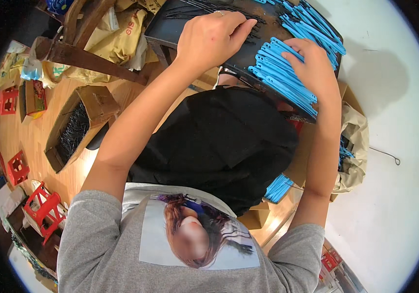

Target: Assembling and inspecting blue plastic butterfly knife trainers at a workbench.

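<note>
Head view: the left hand [213, 36] lies flat, fingers closed over black wires [204, 12] on the dark tray [170, 27]. The right hand [312, 66] presses the blue strips [280, 78], gripping none; they look light, bendy, best pinched mid-length.

hands [263, 49] on blue strips [287, 78], dark tray [170, 24]
</note>
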The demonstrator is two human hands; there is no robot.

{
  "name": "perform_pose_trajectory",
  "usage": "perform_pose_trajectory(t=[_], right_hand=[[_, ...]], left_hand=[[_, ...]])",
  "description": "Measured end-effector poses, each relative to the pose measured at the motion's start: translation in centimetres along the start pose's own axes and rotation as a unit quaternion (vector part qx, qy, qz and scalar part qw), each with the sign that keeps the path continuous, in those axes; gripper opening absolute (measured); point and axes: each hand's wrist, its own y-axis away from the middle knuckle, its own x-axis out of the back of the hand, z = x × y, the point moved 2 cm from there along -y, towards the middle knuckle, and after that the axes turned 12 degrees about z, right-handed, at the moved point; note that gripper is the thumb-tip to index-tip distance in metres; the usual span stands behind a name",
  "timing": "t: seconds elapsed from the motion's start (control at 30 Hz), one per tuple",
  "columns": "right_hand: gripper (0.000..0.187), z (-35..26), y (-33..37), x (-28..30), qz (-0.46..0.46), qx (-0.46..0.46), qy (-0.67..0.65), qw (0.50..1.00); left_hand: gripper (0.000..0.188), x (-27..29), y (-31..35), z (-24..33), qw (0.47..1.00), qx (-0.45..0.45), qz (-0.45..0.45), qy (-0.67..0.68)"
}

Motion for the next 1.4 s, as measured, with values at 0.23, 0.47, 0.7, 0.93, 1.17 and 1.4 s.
perform_pose_trajectory(t=[0.23,0.47,0.7,0.93,1.17,1.4], right_hand=[[0.021,0.1,0.2,0.4,0.008,0.019,-0.064,0.998],[0.019,0.4,0.0,1.0,-0.018,-0.062,-0.075,0.995],[0.019,-2.1,0.8,2.7,0.203,0.094,-0.055,0.973],[0.025,-8.5,3.9,2.7,0.250,0.332,-0.104,0.904],[0.026,-9.5,5.4,1.3,0.309,0.331,-0.060,0.890],[0.024,-8.9,5.3,2.0,0.229,-0.203,-0.477,0.824]], left_hand=[[0.021,0.3,0.1,0.5,0.997,-0.054,0.051,0.021],[0.021,0.4,-0.1,0.7,0.998,-0.048,0.044,0.020],[0.020,0.6,-0.3,0.7,0.997,-0.020,0.037,0.063],[0.025,3.5,0.0,4.3,0.769,0.446,-0.203,0.410],[0.028,4.3,1.2,4.1,0.611,0.464,-0.359,0.532],[0.028,4.7,1.6,4.9,0.641,0.453,-0.319,0.532]])
